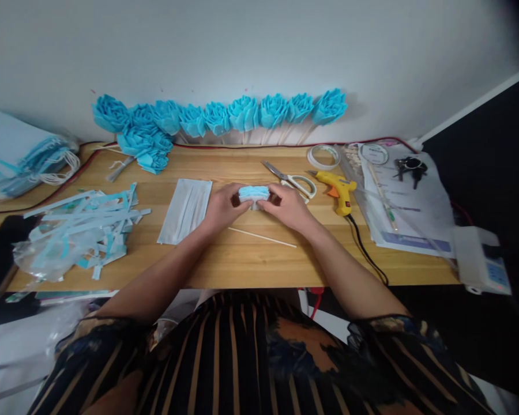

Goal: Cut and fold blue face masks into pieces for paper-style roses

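Between my two hands is a small folded bundle of light blue and white face mask material (254,194). My left hand (225,204) pinches its left end, and my right hand (289,204) grips the right end. A flat, pleated face mask (184,212) without visible ear loops lies just left of my left hand. Below the bundle, a thin pale stick (263,237) rests on the wood. Scissors with white handles (290,180) lie beyond my right hand, beside a yellow glue gun (336,187).
Blue flowers on sticks (216,118) lean along the wall. Cut strips (86,225) are heaped at left, near a stack of masks (21,155). A tape roll (310,157), papers (419,202), keys (410,167) and a white power socket box (480,259) occupy the right side.
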Available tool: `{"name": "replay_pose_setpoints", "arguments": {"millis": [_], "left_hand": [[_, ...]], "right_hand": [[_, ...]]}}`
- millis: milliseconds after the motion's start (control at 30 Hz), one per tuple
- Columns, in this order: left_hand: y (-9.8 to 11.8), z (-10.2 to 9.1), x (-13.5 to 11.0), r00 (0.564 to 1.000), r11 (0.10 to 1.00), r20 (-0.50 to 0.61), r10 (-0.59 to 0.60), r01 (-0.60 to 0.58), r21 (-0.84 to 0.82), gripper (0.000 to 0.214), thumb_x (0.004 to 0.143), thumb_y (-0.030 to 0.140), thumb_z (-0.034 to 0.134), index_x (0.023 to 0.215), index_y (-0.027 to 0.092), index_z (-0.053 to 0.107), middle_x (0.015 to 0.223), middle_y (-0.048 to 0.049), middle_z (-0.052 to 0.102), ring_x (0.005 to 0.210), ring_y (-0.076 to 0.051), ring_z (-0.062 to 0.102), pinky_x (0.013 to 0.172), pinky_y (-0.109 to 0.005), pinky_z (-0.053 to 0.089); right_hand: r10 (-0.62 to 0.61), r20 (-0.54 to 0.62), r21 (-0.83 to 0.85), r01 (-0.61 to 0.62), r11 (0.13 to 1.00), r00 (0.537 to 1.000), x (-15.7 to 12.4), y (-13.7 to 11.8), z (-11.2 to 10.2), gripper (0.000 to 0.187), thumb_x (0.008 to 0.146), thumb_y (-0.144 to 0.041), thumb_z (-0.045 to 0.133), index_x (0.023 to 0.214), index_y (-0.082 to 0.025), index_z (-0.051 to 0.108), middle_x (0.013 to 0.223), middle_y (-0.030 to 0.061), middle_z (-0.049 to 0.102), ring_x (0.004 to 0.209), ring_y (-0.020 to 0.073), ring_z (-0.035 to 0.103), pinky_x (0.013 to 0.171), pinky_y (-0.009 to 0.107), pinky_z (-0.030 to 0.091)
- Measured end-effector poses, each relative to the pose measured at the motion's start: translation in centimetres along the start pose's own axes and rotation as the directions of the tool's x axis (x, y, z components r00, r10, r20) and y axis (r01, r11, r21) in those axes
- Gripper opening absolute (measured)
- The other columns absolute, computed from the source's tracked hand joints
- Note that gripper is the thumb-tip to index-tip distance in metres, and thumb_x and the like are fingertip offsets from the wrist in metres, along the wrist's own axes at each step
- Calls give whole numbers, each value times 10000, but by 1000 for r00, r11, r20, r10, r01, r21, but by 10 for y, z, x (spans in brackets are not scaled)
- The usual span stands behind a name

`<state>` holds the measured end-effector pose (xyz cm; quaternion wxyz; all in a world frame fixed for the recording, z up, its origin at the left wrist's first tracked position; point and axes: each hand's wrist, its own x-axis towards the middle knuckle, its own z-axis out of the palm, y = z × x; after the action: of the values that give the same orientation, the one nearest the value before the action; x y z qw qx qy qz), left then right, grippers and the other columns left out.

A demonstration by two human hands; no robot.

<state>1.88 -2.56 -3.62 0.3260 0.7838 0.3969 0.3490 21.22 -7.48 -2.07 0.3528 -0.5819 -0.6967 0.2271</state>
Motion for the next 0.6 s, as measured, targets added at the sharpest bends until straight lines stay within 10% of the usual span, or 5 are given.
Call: {"name": "replay_pose_setpoints", "arguments": {"millis": [600], "left_hand": [[3,0,0,1000,999,1,-9,9,-48,188,804,335,666,721,169,634,781,-32,653,790,-181,597,757,-306,453]], "right_hand": [[-4,27,-49,5,999,1000,1,5,8,164,756,-318,709,845,-191,654,853,52,696,824,220,600,754,325,436]]}}
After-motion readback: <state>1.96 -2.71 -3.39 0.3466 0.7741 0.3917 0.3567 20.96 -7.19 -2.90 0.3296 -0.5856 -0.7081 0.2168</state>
